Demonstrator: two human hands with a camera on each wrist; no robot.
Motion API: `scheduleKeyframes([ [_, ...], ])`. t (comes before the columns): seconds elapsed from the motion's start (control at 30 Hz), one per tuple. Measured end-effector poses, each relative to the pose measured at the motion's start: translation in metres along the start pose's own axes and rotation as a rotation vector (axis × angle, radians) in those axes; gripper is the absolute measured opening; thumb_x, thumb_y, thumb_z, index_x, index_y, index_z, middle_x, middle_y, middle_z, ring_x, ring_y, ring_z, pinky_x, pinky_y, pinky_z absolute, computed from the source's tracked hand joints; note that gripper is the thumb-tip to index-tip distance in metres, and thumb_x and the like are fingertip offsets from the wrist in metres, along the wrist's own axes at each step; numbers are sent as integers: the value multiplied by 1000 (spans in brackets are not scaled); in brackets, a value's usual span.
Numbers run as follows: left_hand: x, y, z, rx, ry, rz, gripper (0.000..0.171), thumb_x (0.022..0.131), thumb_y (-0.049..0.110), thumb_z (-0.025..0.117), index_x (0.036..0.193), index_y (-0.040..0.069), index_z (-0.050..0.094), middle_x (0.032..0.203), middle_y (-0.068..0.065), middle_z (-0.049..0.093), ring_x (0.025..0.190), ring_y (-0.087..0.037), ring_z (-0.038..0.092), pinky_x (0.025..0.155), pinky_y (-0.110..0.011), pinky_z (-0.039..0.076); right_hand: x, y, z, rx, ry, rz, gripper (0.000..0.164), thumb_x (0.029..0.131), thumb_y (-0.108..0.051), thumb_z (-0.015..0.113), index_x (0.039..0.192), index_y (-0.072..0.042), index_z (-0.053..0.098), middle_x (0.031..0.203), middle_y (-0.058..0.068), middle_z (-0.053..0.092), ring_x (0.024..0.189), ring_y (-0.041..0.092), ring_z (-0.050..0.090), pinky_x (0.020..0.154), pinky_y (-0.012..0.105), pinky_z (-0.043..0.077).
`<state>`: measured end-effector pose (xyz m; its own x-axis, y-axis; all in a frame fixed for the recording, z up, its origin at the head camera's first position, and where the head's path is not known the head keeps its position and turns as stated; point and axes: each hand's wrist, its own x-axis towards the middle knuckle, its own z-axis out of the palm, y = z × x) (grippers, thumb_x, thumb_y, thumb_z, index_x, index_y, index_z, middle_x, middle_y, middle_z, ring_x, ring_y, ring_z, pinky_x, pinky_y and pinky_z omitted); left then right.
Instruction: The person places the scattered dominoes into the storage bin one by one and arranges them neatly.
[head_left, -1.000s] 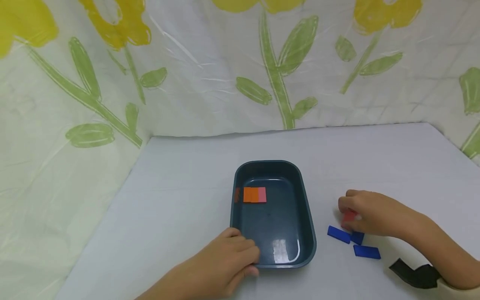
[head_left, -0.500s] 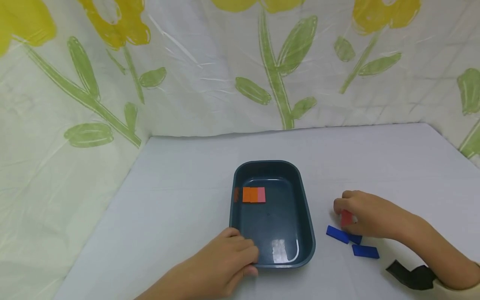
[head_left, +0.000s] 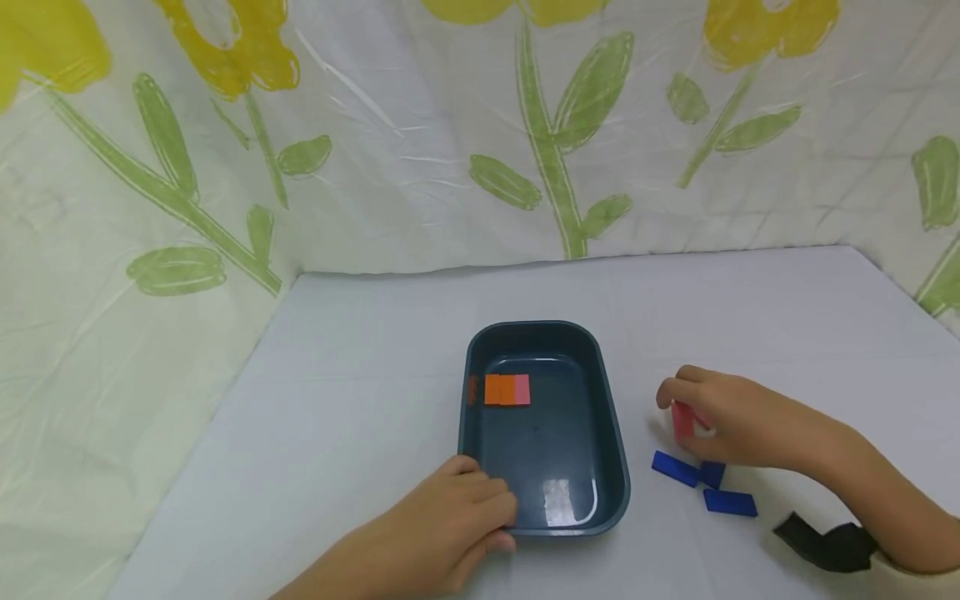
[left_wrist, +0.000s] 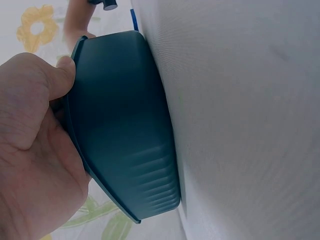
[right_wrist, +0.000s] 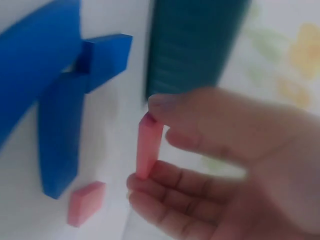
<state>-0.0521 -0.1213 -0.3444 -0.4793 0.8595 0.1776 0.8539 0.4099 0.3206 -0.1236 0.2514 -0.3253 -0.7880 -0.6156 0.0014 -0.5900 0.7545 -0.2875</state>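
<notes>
In the head view my left hand (head_left: pixel 457 521) grips the near-left corner of a dark teal plastic tray (head_left: pixel 619 467). The left wrist view has the thumb (left_wrist: pixel 62 77) pressed on the tray's rim, seen from outside. To the tray's right, my right hand (head_left: pixel 738 417) pinches a small pink block (right_wrist: pixel 149 147) end to end between thumb and fingertips. A second pink block (right_wrist: pixel 86 204) lies on the table under that hand. Close by are three blue blocks, one near the tray (head_left: pixel 674 468), one in the middle (head_left: pixel 712 474) and one nearest me (head_left: pixel 731 502).
Inside the tray, two orange blocks (head_left: pixel 500 390) and a pink block (head_left: pixel 522 390) form a row by the left wall. A white cloth covers the table (head_left: pixel 360 375). Behind it hangs a flower-print curtain (head_left: pixel 420 167). A black strap (head_left: pixel 825 542) is at the right wrist.
My right hand has shifted slightly left and away from me, carrying the pink block up off the other blocks. The left hand and tray have stayed in place.
</notes>
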Motion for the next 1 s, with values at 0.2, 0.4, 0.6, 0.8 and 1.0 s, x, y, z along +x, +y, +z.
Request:
scheduleKeyframes([
  [0.2,0,0,-1,-2,-8,-3,14,102,27,58,93,20,50,80,15,40,78,0,47,93,-29,38,8,-3,-7,-27,113,-128,38,74,-7,85,106,-13,67,97,-4,59,79,11,59,65,25,55],
  [0.4,0,1,-1,-8,-19,-14,14,103,28,58,93,20,51,80,15,40,78,0,47,93,-30,38,20,-8,-16,-57,217,-243,39,73,-5,84,107,-14,67,100,-4,60,82,7,58,69,24,56],
  [0.6,-1,0,0,1,-6,-5,15,102,28,58,93,20,51,80,15,40,77,0,47,93,-29,38,33,-17,-25,-48,182,-233,39,76,-7,83,110,-15,67,103,-5,60,86,6,58,73,25,55],
  [0.8,0,0,0,-1,-13,-8,14,103,29,57,94,20,51,80,15,40,78,0,47,93,-30,38,47,-25,-33,-54,143,-250,37,78,-10,84,111,-16,68,104,-6,61,90,9,59,76,30,56],
  [1.0,0,0,-1,-2,-27,-14,14,103,30,56,94,20,51,80,15,41,78,0,48,93,-30,39,64,-34,-35,-83,111,-289,35,81,-12,83,112,-16,67,105,-3,62,93,14,60,77,32,55],
])
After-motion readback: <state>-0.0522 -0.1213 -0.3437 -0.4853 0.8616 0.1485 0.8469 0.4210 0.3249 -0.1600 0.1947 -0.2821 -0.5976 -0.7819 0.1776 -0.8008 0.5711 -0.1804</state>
